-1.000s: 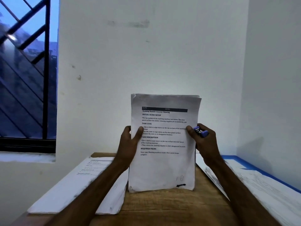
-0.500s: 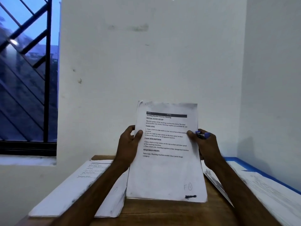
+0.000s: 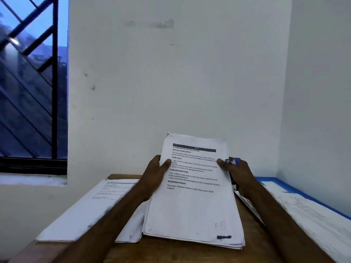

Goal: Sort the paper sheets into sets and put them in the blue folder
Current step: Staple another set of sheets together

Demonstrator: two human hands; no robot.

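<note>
The white wall (image 3: 190, 73) is filling most of what I am seeing, from ten o'clock round to three, and the barred window (image 3: 32, 92) is sitting at nine o'clock with blue dusk behind it. Below, the wooden table (image 3: 171, 251) is running from six o'clock away towards the wall. At four o'clock the blue folder (image 3: 273, 182) is lying open along the right wall, with loose printed sheets (image 3: 313, 221) resting on it. At eight o'clock a thick pile of paper (image 3: 91, 211) is lying flat on the table. Between them, at six o'clock, I am holding the stack of sheets (image 3: 195, 211) tilted, its far end raised and its near edge down by the wood, just overlapping the pile's right side. My left hand (image 3: 153, 175) is gripping the stack's left edge, thumb pressing on the printed top page and fingers curling behind. My right hand (image 3: 239, 175) is gripping the right edge the same way, thumb on top. That hand is also carrying a small blue object (image 3: 234, 161) against its fingers; I cannot tell what it is.
</note>
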